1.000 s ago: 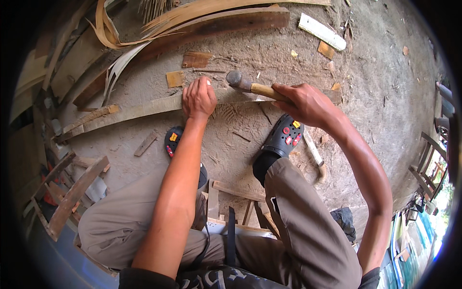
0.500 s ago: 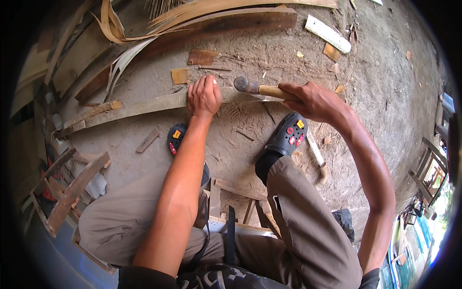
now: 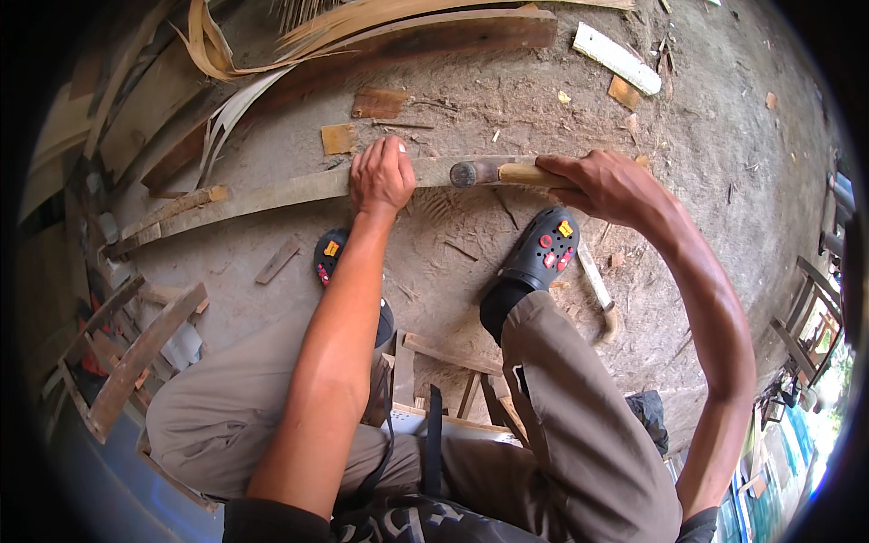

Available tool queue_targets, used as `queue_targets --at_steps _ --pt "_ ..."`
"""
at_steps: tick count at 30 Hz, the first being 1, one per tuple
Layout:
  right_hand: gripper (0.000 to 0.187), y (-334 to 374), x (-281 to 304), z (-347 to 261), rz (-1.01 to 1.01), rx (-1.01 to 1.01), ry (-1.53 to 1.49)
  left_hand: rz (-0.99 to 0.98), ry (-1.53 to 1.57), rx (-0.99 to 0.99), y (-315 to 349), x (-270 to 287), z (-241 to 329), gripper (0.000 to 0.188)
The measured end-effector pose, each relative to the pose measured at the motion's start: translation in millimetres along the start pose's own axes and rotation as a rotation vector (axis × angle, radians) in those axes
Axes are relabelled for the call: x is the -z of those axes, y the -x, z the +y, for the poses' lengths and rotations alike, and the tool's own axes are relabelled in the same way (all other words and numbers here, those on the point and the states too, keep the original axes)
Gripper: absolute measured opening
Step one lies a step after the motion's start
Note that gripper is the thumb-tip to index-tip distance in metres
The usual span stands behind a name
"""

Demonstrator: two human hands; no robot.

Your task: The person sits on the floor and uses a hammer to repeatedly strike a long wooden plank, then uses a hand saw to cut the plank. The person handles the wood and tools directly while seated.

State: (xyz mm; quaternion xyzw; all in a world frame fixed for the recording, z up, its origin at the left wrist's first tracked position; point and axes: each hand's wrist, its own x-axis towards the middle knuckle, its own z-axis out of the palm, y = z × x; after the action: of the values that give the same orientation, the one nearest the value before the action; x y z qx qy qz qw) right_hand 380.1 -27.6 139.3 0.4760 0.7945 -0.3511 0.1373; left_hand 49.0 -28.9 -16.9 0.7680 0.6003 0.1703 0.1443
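My left hand [image 3: 381, 178] is closed over a long, narrow wooden plank [image 3: 272, 201] that runs crosswise above the dusty floor. My right hand [image 3: 608, 187] is wrapped around the wooden handle of a hammer [image 3: 527, 175]. The hammer's metal head points left and overlaps the plank's right stretch; whether it touches the wood I cannot tell. My fingers hide part of the plank's edge.
Dark clogs [image 3: 541, 249] on my feet stand just below the plank. A long blade with a pale curved handle [image 3: 608, 324] lies right of my foot. Wood scraps [image 3: 338, 139], a white strip [image 3: 617, 60] and a thick board [image 3: 416, 52] lie farther off.
The hammer and my right hand have shifted slightly to the right, and the hammer head sits a little lower. My left hand stays on the plank, almost unmoved.
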Motion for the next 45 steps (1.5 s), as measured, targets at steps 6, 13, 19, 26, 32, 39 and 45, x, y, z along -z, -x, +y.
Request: queue_targets --at_steps 6,13,19,26,32,39,45 --pt "0.033 38.5 16.5 8.3 -0.063 -0.11 0.045 0.02 0.024 -0.014 -1.8 -2.0 0.2 0.014" --pt "0.04 262.9 49.3 186.1 0.293 -0.728 -0.147 0.075 -0.016 0.0 -5.1 -9.2 5.8 0.01" --pt "0.033 178.8 -70.5 127.4 0.416 -0.612 -0.877 0.094 -0.033 -0.029 0.0 -9.3 1.7 0.009" --pt "0.041 68.2 -80.7 -35.3 0.264 -0.528 -1.032 0.054 -0.046 0.013 0.6 -5.1 1.3 0.012" --pt "0.037 21.9 -78.2 -66.8 0.325 -0.538 -0.912 0.07 -0.039 -0.01 -2.0 -8.4 4.3 0.012" --pt "0.028 24.0 -52.4 -57.6 0.189 -0.346 -0.616 0.044 -0.027 0.003 1.2 -4.2 3.4 0.012" --pt "0.026 30.4 -39.4 -34.9 0.079 -0.231 -0.487 0.077 -0.042 -0.039 5.3 -8.0 -3.5 0.01"
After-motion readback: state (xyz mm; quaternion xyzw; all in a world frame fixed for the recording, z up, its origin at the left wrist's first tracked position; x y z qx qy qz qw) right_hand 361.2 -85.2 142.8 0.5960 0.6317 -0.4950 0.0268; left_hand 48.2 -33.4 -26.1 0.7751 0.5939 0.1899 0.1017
